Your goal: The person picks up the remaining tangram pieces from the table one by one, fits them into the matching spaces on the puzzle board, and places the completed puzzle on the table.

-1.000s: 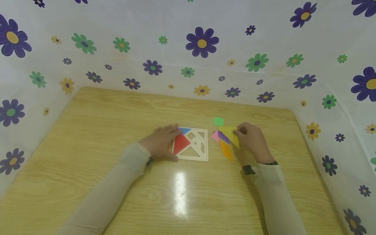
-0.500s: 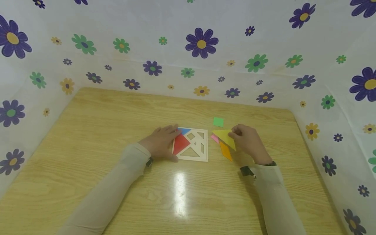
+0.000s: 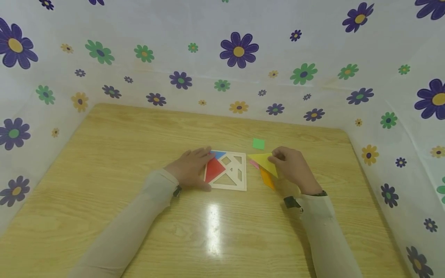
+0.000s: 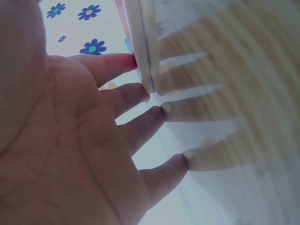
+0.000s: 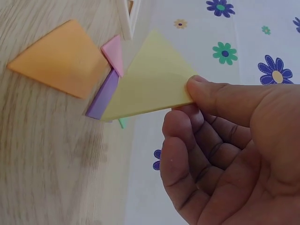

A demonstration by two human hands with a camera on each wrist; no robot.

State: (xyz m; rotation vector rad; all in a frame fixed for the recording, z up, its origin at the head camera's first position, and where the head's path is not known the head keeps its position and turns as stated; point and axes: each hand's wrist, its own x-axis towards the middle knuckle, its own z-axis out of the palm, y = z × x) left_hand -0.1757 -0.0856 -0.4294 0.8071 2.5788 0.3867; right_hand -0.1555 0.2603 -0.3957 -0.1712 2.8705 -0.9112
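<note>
My left hand [image 3: 190, 168] rests with fingers spread at the left side of a pale tangram board [image 3: 240, 188]. In the left wrist view, fingertips touch the board's edge [image 4: 143, 42] and the glossy table. The board has a red triangle [image 3: 214, 170] and a blue triangle [image 3: 218, 155] in it, among several bare cut-outs. Between thumb and fingers, my right hand [image 3: 293, 168] pinches a yellow triangle [image 3: 262, 159] by one corner, raised just right of the board. Beneath it lie an orange parallelogram-like piece [image 3: 266, 179], a pink triangle [image 3: 253, 163] and a purple piece [image 5: 103, 96], partly covered.
A green square [image 3: 258, 143] lies on the wooden table [image 3: 156, 135] beyond the yellow triangle. White sheeting [image 3: 208, 65] printed with flowers stands around the back and both sides of the table.
My right hand has carried the yellow triangle leftward toward the board, where it now overlaps the pink piece and hides the purple one in the head view. The left hand stays put.
</note>
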